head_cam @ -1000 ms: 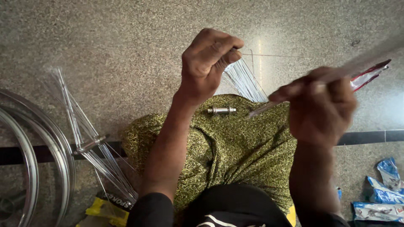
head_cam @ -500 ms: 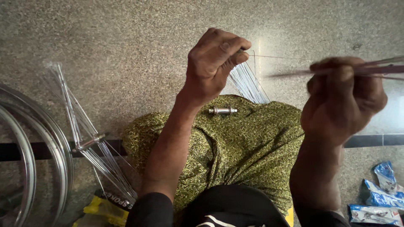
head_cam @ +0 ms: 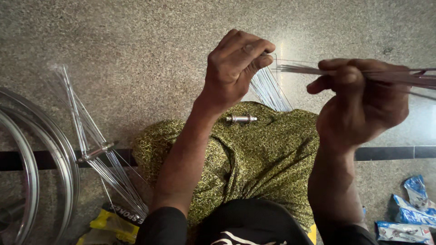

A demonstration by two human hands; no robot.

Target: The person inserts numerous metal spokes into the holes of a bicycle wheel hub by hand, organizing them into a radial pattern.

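My left hand (head_cam: 234,68) is raised above my lap, its thumb and fingers pinched on the top ends of a fan of thin metal spokes (head_cam: 271,90) that slope down to the green patterned cloth (head_cam: 263,154) over my knees. To the right, my right hand (head_cam: 361,102) grips a second bundle of spokes (head_cam: 299,69) that lies level, tips pointing left toward the left hand. A small metal hub axle (head_cam: 241,119) rests on the cloth just below my left wrist.
Two bare wheel rims (head_cam: 43,149) lie on the speckled stone floor at the left. Beside them is a hub laced with loose spokes (head_cam: 97,152) and a yellow packet (head_cam: 113,220). Blue and white packets (head_cam: 408,213) lie at the lower right.
My right hand has swung its bundle from a tilted pose down to level and drawn it rightward. My left hand stays pinched on its spokes, slightly higher.
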